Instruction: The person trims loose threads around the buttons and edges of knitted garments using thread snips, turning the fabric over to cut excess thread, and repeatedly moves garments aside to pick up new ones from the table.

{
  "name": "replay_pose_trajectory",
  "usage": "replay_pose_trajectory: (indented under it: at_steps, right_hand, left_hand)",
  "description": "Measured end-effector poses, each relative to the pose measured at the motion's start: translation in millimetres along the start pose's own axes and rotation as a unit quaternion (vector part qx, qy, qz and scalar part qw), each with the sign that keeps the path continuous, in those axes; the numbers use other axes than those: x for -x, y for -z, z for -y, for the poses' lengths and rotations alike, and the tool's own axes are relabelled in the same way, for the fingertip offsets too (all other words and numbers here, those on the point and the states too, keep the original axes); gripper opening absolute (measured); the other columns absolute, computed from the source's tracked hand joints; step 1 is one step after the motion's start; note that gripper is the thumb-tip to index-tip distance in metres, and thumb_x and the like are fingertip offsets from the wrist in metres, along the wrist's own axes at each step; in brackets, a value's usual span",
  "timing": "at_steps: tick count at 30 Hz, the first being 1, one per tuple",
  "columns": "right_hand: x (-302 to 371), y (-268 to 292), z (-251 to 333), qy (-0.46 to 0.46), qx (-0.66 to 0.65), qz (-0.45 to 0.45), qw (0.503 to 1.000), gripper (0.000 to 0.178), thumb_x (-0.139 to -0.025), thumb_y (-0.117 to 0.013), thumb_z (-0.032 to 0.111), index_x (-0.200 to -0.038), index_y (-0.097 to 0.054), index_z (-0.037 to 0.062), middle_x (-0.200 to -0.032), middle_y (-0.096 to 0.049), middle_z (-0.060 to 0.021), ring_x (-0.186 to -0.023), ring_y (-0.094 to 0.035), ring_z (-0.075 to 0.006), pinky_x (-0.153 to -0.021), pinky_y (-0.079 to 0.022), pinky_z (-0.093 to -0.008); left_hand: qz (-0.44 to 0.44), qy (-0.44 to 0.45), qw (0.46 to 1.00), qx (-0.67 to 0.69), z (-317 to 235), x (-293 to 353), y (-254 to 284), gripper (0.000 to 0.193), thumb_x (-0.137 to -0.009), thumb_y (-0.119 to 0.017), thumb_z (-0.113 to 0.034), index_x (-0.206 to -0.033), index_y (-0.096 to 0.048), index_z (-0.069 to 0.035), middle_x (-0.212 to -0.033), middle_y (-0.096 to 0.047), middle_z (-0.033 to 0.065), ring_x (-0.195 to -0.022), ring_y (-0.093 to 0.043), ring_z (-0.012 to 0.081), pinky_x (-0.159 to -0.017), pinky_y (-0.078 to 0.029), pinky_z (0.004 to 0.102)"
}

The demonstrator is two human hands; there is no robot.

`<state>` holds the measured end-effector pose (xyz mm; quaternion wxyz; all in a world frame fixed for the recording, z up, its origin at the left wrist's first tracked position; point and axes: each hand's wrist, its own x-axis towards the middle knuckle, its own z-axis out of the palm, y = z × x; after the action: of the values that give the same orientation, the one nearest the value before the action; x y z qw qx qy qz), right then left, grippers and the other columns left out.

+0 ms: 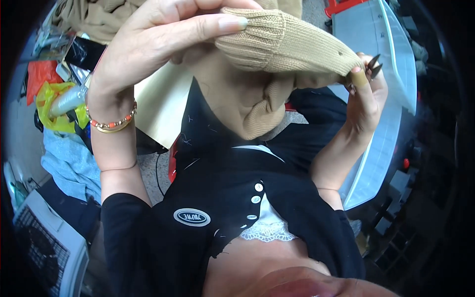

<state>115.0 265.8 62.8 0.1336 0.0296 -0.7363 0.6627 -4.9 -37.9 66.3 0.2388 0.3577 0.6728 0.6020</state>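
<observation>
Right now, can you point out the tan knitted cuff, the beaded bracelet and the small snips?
tan knitted cuff (pixel 277 42), head view, on its ribbed band.
beaded bracelet (pixel 113 122), head view, on the beads at the wrist.
small snips (pixel 374 64), head view, on the dark blade tips.

Tan sleeve (pixel 277 44): knitted cloth, ribbed cuff, matt, soft-looking. Bracelet (pixel 113 123): glossy beads plus shiny gold-coloured metal band. Black cardigan (pixel 213 188): matt cloth, linty, glossy white buttons. Grey table (pixel 391 99): smooth, slight sheen.
</observation>
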Motion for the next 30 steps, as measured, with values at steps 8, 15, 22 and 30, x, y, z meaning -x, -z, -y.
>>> replay_pose_trajectory:
  at_steps: [8, 15, 22, 30]
  right_hand:
    - [12.3, -5.3, -37.3, -0.007, 0.128, -0.057, 0.99, 0.03, -0.085, -0.073, 0.006, -0.113, -0.063, 0.0008, -0.085, -0.06, 0.0043, -0.074, -0.053, -0.0013, -0.065, -0.042, -0.0154]
    - [10.7, -44.1, -21.1, 0.223, 0.26, 0.043, 0.939, 0.039, -0.079, -0.075, 0.003, -0.116, -0.066, -0.0008, -0.092, -0.06, -0.004, -0.079, -0.051, -0.0106, -0.071, -0.041, -0.021]
    - [20.8, -31.8, -50.8, 0.004, 0.0, -0.01, 1.0, 0.066, -0.084, -0.071, 0.002, -0.143, -0.042, 0.0018, -0.115, -0.06, -0.0041, -0.093, -0.055, -0.0056, -0.081, -0.045, -0.0196]
    - [56.6, 13.1, -93.8, -0.119, -0.067, -0.064, 0.988, 0.045, -0.089, -0.065, 0.001, -0.131, -0.051, -0.0025, -0.082, -0.052, 0.0053, -0.072, -0.046, -0.0003, -0.065, -0.039, -0.0163]
  left_hand:
    - [-0.012, 0.028, 0.999, 0.017, 1.1, -8.6, -31.4, 0.034, -0.099, -0.051, -0.016, -0.124, -0.057, 0.005, -0.109, -0.065, 0.0079, -0.105, -0.059, 0.0115, -0.094, -0.042, 0.0234]
    - [-0.033, 0.02, 0.999, -0.007, 8.0, -10.0, -38.7, 0.034, -0.098, -0.051, -0.012, -0.128, -0.055, 0.004, -0.104, -0.063, 0.0035, -0.1, -0.056, 0.0083, -0.091, -0.041, 0.0214]
    - [-0.133, -0.033, 0.888, -0.439, 9.4, -4.6, -37.3, 0.084, -0.066, -0.086, -0.024, -0.14, -0.047, -0.01, -0.143, -0.043, 0.0155, -0.137, -0.036, 0.0316, -0.113, -0.029, 0.0423]
    - [-0.062, 0.208, 0.976, 0.013, 39.0, 13.8, -30.9, 0.088, -0.076, -0.08, -0.014, -0.146, -0.027, 0.003, -0.14, -0.045, 0.014, -0.13, -0.043, 0.0197, -0.11, -0.033, 0.0329]
